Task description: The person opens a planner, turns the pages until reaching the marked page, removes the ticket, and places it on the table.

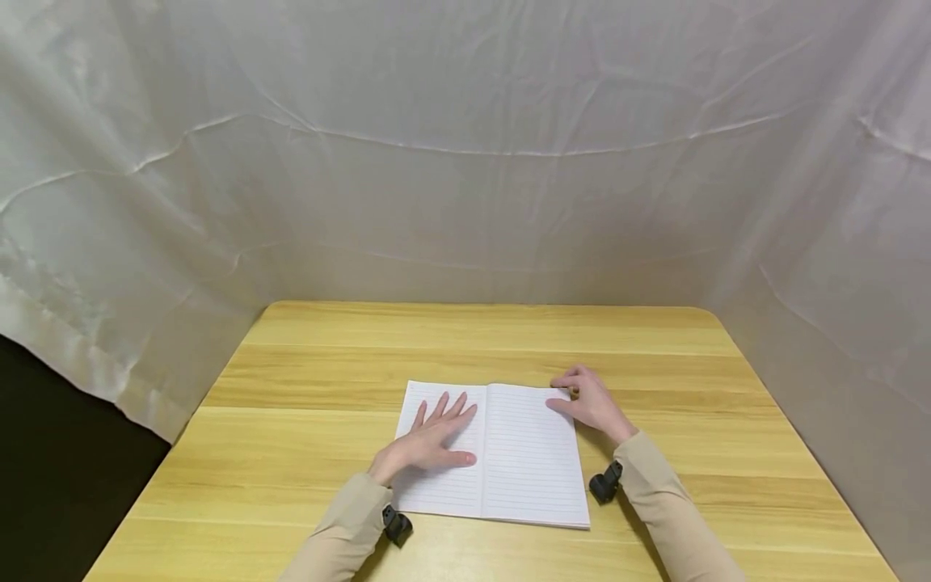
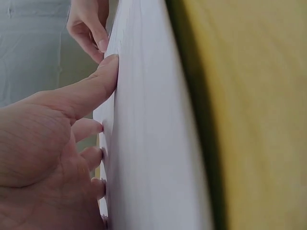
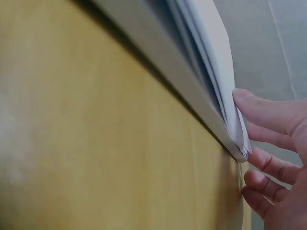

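Observation:
An open notebook (image 1: 534, 461) with ruled white pages lies on the wooden table. My left hand (image 1: 432, 443) rests on its left page, fingers spread and straight. In the left wrist view, the left thumb (image 2: 91, 88) and fingertips touch the paper. At the far right corner, my right hand (image 1: 589, 400) pinches the notebook's pages, thumb on top and fingers at the edge. The right wrist view shows the page edges (image 3: 211, 72) slightly fanned beside the right thumb (image 3: 264, 109), with the other fingers curled by the corner.
The light wooden table (image 1: 305, 364) extends around the notebook on all sides. Pale fabric curtains (image 1: 465, 202) hang behind the table and along both sides. A small black camera (image 1: 605, 483) is strapped at the right wrist, another black camera (image 1: 396, 527) at the left.

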`<state>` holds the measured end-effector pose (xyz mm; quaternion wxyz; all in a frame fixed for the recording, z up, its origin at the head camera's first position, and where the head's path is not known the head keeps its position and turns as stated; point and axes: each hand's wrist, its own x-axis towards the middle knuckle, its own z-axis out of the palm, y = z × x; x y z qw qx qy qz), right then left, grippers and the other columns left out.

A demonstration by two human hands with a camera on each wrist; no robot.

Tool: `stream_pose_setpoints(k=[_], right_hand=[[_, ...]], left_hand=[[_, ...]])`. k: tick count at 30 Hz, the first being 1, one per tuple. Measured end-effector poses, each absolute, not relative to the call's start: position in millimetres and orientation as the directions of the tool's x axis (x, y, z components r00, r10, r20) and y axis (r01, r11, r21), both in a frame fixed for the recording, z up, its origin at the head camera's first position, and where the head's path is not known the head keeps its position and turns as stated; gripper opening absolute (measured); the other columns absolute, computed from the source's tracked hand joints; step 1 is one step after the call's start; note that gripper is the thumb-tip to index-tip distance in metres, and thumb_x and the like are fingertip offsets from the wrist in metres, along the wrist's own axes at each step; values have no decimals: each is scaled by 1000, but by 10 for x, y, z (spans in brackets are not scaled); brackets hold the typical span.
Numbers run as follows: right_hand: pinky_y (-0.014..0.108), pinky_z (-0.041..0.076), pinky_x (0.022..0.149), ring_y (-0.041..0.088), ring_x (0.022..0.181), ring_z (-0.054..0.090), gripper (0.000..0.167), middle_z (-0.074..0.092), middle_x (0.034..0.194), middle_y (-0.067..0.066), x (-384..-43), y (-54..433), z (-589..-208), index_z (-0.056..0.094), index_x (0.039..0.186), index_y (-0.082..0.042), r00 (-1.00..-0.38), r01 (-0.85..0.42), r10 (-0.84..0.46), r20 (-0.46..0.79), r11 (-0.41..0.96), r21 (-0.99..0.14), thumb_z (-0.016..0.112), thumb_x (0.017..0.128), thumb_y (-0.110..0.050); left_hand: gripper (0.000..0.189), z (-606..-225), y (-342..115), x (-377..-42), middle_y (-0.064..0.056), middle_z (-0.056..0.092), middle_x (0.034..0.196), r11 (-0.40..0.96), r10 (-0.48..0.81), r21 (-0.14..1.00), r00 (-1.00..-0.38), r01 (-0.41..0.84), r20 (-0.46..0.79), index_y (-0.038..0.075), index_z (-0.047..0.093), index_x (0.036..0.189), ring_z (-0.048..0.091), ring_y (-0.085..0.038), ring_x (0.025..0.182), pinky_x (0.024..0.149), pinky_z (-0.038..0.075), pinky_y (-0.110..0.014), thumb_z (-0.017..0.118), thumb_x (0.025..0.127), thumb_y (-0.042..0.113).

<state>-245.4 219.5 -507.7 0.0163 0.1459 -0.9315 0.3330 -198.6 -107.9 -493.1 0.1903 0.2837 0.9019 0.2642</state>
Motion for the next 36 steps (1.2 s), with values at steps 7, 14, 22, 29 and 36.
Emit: stream_pose_setpoints(k=[7,14,22,29,36], right_hand=[[36,49,80,26,93,57,28,62,108,14,-2464,2185,-5059,76,109,-2,-962,-268,-239,132,736,-622,80,86,-17],[28,47,75,21,87,57,12,65,103,13,-2465,2182,-5070,77,94,-4,-961,-275,-201,188,691,-668,78,86,-12],[44,61,87,27,93,71,10,77,101,12,-2377,2171,-5052,78,98,-5,-926,-377,-271,263,631,-678,73,89,-4],[50,55,99,39,115,69,25,73,121,19,-2255,2160,-5020,73,120,0,-896,-421,-378,232,560,-713,66,96,-7],[47,53,102,37,124,63,40,63,137,17,-2125,2148,-4952,65,132,-4,-852,-447,-503,146,555,-702,68,97,-23]], left_hand=[[80,-4940,-1078,-1986,-16,7,171,698,610,589,-768,407,-193,10,26,160,-3,-42,158,123,-7,-69,64,97,42],[81,-4950,-1077,-1990,-16,8,171,701,608,584,-771,409,-189,10,26,160,-3,-42,158,123,-6,-69,64,97,43],[76,-4957,-1092,-1982,-14,9,171,688,607,602,-777,405,-170,10,25,160,-2,-41,158,123,-7,-68,58,100,43],[71,-4970,-1118,-1962,-15,15,169,637,577,671,-812,380,-88,6,27,159,3,-41,158,124,-7,-67,53,103,40],[67,-4981,-1133,-1967,-16,22,167,572,532,743,-847,346,-15,5,25,159,6,-40,157,126,-6,-64,52,105,34]])
